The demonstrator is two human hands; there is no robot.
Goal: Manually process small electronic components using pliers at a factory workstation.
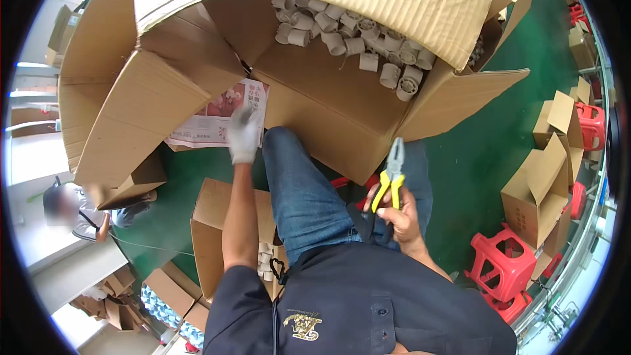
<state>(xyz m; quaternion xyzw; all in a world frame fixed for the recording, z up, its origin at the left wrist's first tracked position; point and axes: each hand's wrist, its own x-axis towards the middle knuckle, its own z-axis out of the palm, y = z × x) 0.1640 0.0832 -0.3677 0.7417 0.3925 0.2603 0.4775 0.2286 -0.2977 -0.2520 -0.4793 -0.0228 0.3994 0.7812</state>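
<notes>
My right hand (405,220), bare, grips a pair of pliers (394,169) by yellow and black handles, jaws pointing up and away from me. My left hand (243,136), in a pale glove, reaches over a printed paper sheet (200,125) with pink pictures beside the large box; its fingers are blurred, and I cannot tell whether they hold anything. The large cardboard box (315,115) lies with its opening toward me. Inside it, several white, cup-like plastic parts (333,43) are heaped toward the back right.
A smaller carton (213,207) with white parts (265,260) stands left of my legs. Red plastic stools (503,256) and open cartons (536,200) line the right side. Another person (85,213) is at the far left. The floor (453,177) is green.
</notes>
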